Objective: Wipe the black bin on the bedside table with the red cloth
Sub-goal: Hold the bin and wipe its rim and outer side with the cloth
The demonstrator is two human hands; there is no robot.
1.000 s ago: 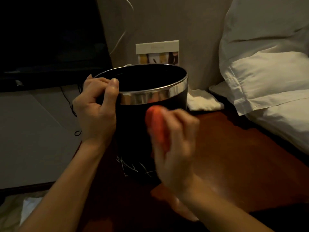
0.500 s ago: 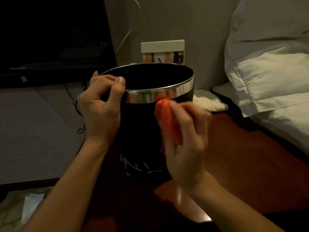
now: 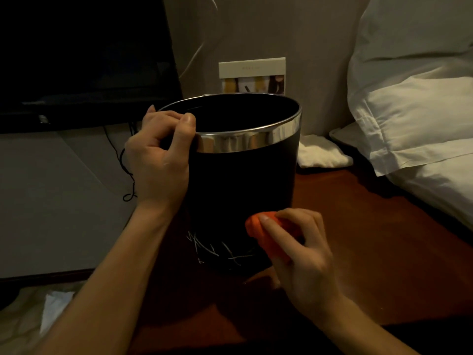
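Wiping is underway — the right hand presses the red cloth, fingers clamped, low on the black bin; the left hand grips its rim — white scratch marks remain.

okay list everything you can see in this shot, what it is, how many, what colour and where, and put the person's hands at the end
round black bin with a shiny silver rim band: one, black, upright on the table, white scratch-like marks low on its near side
red cloth: one, red-orange, pressed against the bin's lower right side
dark reddish wooden bedside table: one, under the bin
white pillows: at least two, stacked at right
folded white cloth: one, on the table behind the bin
printed card: one, cream, against the wall behind the bin
dark screen: one, black, upper left
black cable: one, hanging left of the bin
left hand: grips the bin's rim
right hand: holds the red cloth
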